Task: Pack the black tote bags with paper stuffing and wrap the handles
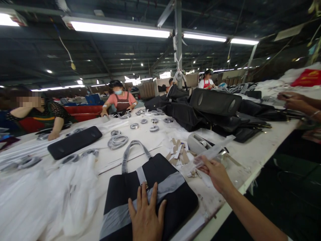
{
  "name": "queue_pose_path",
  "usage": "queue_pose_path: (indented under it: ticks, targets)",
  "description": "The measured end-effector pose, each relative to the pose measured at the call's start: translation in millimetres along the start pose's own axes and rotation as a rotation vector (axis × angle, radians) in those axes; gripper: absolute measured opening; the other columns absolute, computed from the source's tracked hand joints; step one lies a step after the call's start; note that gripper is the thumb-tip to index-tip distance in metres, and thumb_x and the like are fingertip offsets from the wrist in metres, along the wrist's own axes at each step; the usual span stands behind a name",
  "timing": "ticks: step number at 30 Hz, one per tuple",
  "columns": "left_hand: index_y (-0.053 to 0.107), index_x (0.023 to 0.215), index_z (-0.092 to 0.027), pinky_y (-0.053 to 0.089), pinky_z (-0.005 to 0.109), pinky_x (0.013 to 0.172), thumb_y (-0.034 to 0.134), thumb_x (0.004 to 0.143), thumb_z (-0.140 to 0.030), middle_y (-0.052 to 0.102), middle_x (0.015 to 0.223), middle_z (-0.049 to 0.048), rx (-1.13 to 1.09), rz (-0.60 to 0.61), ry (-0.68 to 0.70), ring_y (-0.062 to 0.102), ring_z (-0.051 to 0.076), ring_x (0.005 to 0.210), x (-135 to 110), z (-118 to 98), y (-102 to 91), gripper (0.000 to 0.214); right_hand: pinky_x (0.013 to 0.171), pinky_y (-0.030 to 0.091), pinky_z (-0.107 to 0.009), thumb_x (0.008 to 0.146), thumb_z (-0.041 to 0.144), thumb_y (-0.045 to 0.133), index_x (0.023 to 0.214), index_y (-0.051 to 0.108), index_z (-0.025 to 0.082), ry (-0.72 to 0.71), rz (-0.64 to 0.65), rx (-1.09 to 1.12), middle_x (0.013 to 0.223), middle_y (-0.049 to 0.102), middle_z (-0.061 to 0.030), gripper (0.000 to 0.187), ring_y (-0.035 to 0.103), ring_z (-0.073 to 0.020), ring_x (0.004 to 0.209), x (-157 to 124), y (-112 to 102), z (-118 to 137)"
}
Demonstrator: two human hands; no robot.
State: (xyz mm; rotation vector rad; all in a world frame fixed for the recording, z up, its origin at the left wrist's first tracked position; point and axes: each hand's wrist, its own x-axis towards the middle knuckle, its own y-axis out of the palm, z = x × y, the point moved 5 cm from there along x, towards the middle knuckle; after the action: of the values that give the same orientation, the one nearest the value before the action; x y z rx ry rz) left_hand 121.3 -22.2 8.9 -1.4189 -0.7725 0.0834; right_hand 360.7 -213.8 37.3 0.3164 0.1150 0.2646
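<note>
A black bag (173,197) with a grey band and grey handles lies on the white table (258,152) in front of me. My left hand (146,214) rests flat on it, fingers stretched out. My right hand (215,172) is to the right of the bag, its fingers pinched on a clear plastic strip (213,152) that slants up to the right. Under the strip lie a grey tape dispenser (199,142) and a scatter of small brown card tags (179,152).
White plastic bags (62,194) cover the near left. Grey coiled straps (117,140) and a flat black panel (75,141) lie mid-table. Black bags (213,107) pile up at the back right. Several other people work along the table; another person's hands (296,100) show at right.
</note>
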Motion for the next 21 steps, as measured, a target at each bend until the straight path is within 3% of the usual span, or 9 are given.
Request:
queue_pose_path:
  ticks: [6,14,18,21]
  targets:
    - [0.044,0.144,-0.035,0.02,0.065,0.111,0.049,0.093,-0.039,0.038,0.154,0.0105,-0.01,0.014,-0.008,0.038,0.034,0.139,-0.4,0.6,4.2,0.052,0.063,0.064,-0.028,0.056,0.04,0.09,0.073,0.074,0.014,-0.16,-0.21,-0.084,0.075,0.075,-0.007,0.034,0.069,-0.0193,0.065,18.5,-44.7,49.3]
    - [0.045,0.143,-0.034,0.021,0.065,0.11,0.05,0.092,-0.04,0.037,0.154,0.0123,-0.005,-0.024,0.01,0.038,0.034,0.139,-0.5,1.8,7.7,0.052,0.052,0.056,-0.022,0.058,0.039,0.088,0.073,0.075,0.013,-0.334,-0.373,-0.211,0.065,0.07,-0.0013,0.033,0.061,-0.0137,0.056,29.6,-80.4,94.4]
    - [0.045,0.143,-0.034,0.02,0.064,0.111,0.051,0.091,-0.042,0.037,0.154,0.0115,-0.002,-0.026,0.008,0.038,0.033,0.139,-0.4,1.6,7.0,0.053,0.053,0.055,-0.022,0.061,0.043,0.087,0.074,0.074,0.015,-0.37,-0.349,-0.225,0.062,0.067,0.0012,0.033,0.059,-0.0126,0.055,36.6,-88.0,109.8]
    - [0.045,0.144,-0.034,0.019,0.064,0.111,0.051,0.091,-0.042,0.039,0.154,0.0112,-0.004,-0.016,-0.002,0.037,0.033,0.139,0.1,0.6,5.5,0.053,0.067,0.06,-0.027,0.071,0.06,0.075,0.083,0.071,0.02,-0.368,-0.262,-0.137,0.079,0.071,-0.0011,0.042,0.067,-0.0167,0.073,33.3,-75.3,101.6]
